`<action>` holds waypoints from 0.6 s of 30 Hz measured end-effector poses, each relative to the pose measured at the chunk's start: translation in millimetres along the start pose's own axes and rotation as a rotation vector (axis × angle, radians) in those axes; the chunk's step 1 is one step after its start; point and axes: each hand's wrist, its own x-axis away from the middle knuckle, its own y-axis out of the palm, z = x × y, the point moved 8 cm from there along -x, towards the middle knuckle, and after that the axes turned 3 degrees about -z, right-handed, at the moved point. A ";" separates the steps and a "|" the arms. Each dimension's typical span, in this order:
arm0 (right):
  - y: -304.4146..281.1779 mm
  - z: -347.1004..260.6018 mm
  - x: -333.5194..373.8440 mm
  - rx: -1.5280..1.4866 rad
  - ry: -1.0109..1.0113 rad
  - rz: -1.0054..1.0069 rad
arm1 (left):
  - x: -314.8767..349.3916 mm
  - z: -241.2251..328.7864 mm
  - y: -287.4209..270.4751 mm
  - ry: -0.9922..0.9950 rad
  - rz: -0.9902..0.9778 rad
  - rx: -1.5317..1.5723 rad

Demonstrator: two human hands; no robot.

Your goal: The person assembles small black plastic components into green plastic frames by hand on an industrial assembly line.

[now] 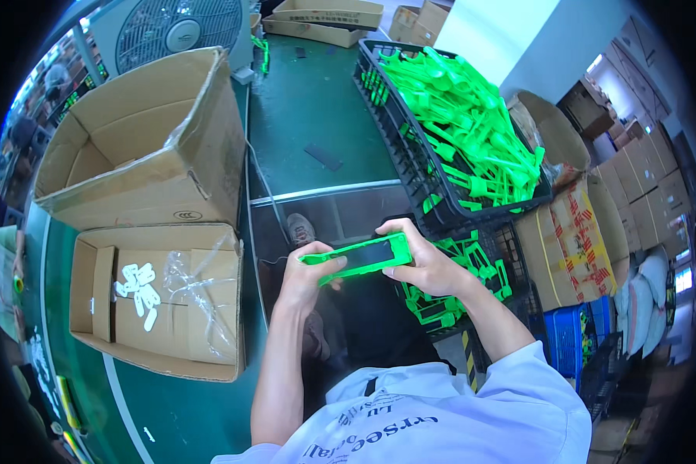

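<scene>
Both my hands grip one bright green plastic frame (399, 249) with a dark, flat rectangular middle, held over my lap. My left hand (308, 272) pinches its left end, thumb on top. Around the right end closes my right hand (424, 259), with thumb and fingers on opposite edges. Just below and beside my right hand, more green plastic frames (472, 267) lie in a dark crate. To the left of my left hand, a shallow cardboard box (162, 367) holds several small white oval pieces (139, 288) and a crumpled clear plastic strip (197, 282).
A black crate (398, 151) heaped with green plastic parts (456, 108) stands at the far right. Behind the shallow box sits a tall open carton (139, 189), with a fan (179, 35) beyond. Cartons (568, 240) and blue crates (568, 336) line the right. A dark strip (323, 157) lies on the green table (301, 100).
</scene>
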 end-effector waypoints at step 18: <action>-34.3 21.4 1.3 0.451 0.091 0.179 | -1.7 -3.9 9.4 0.074 0.094 -0.201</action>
